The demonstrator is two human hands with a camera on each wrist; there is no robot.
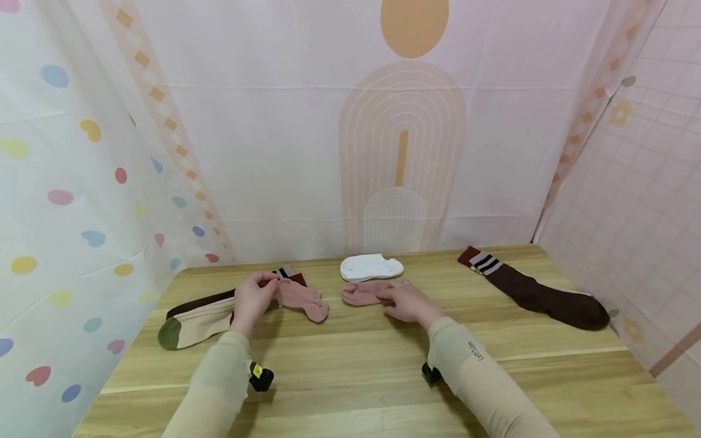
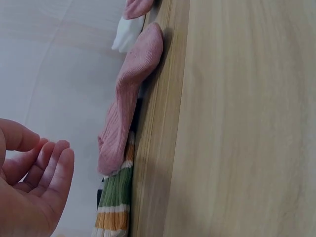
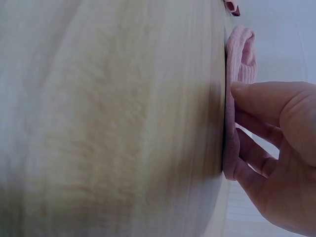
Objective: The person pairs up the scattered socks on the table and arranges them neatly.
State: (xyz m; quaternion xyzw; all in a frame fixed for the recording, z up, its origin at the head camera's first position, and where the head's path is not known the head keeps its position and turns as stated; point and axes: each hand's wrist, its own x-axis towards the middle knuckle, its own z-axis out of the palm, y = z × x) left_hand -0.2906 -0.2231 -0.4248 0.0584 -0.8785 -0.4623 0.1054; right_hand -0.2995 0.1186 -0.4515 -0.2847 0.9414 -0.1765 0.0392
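Pink sock on left [image 1: 300, 298], pink sock on right [image 1: 358, 295]: both plain dusty pink. White sock [image 1: 368, 268]: all white. Right brown sock [image 1: 539, 296]: dark brown, maroon top, grey band with black stripes. Cream sock [image 1: 202, 323]: green toe; cuff [image 2: 116, 192] banded green, orange, white. Table [image 1: 339, 371]: yellowish wood grain. Sleeves [image 1: 216, 377]: cream. Back cloth [image 1: 274, 152]: pale, peach arches, orange disc. Left cloth [image 1: 71, 267]: white, multicoloured dots, hearts.

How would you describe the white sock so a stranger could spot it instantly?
Find the back edge of the wood-grain table, below the printed arch. Just behind the pink sock under the right hand lies a low-cut sock. It alone is plain white.
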